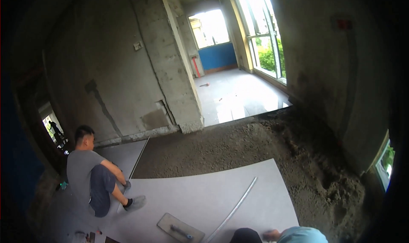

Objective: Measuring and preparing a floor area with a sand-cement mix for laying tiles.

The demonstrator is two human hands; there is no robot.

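Observation:
At the lower edge, my right hand [271, 235] reaches out from a light blue sleeve [302, 235] and is close to a large pale grey floor tile [221, 185]. Its fingers are small and partly cut off, so I cannot make out their grip or any held thing. A dark rounded shape [246, 235], perhaps my knee, lies just left of it. My left hand is out of view. On the tile rest a flat rectangular trowel [181, 229] with a dark handle and a long, thin silver strip [233, 209], its lower end near the dark shape.
At left a co-worker [88, 170] squats at a tile seam, a gloved hand down by it. Rough grey mortar [204, 151] borders the tile behind and right. Small tools [91, 236] lie lower left. A bare concrete wall [93, 72] and shiny tiled room [243, 94] stand beyond.

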